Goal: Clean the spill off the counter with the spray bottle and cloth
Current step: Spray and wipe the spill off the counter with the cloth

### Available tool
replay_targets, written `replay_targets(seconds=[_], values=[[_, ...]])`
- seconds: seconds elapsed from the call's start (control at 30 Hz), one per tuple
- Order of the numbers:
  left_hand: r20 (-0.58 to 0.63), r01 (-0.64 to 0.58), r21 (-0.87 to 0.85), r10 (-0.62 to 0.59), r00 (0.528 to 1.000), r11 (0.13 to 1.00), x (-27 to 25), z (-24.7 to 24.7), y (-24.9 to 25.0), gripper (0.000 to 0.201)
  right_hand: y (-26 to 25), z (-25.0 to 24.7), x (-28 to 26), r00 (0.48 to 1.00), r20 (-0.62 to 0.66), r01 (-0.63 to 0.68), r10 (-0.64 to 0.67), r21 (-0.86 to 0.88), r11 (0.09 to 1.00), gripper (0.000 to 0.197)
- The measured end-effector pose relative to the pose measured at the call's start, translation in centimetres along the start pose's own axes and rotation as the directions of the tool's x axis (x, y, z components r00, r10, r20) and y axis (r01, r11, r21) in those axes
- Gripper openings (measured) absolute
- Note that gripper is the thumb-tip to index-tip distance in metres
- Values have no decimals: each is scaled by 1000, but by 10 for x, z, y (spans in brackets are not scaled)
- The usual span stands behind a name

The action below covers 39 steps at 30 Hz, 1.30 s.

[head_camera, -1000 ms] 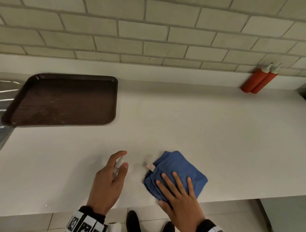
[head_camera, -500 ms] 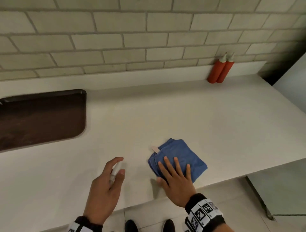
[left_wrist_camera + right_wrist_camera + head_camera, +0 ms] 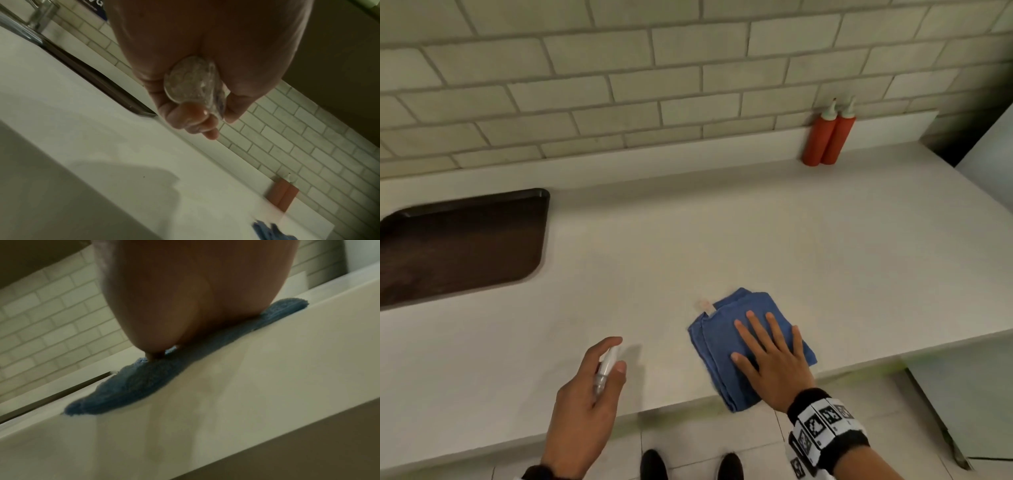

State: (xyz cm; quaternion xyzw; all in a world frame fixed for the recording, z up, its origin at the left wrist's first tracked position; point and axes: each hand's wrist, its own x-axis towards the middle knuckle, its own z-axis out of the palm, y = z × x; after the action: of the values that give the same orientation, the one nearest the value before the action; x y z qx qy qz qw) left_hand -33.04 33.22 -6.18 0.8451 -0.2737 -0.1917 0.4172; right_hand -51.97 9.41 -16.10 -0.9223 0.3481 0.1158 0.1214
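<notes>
Blue cloth (image 3: 726, 339) lies folded at lower centre of frame on the worktop (image 3: 688, 246), right hand (image 3: 774, 363) spread flat upon it. Left hand (image 3: 585, 394), lower left, grips the clear spray bottle (image 3: 606, 368).

Brown tray (image 3: 458, 246) at left; two red squeeze bottles (image 3: 827, 137) against tiled wall (image 3: 619, 68).

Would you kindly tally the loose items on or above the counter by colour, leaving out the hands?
Red: 2, the squeeze bottles by the wall.
Blue: 1, the folded cloth.
Dark brown: 1, the tray.
Clear: 1, the spray bottle.
Total: 5.
</notes>
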Motion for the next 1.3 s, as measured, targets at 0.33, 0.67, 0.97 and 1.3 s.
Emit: replay_targets(seconds=[0.33,0.67,0.97,1.3], values=[[-139,20,131,-2,990,991,10,5,-9,35,42,-11,12,965,17,-263,263,76,962,68],[-191,80,265,-29,981,961,-5,-5,-31,26,-16,29,-25,995,-100,-35,31,-44,998,70],[-283,142,209,-79,956,968,5,-51,-68,23,-106,29,1,974,-31,221,-224,-87,971,78],[-302,190,57,-164,939,980,44,-131,-102,28,-263,17,81,885,114,463,-452,-109,880,74]])
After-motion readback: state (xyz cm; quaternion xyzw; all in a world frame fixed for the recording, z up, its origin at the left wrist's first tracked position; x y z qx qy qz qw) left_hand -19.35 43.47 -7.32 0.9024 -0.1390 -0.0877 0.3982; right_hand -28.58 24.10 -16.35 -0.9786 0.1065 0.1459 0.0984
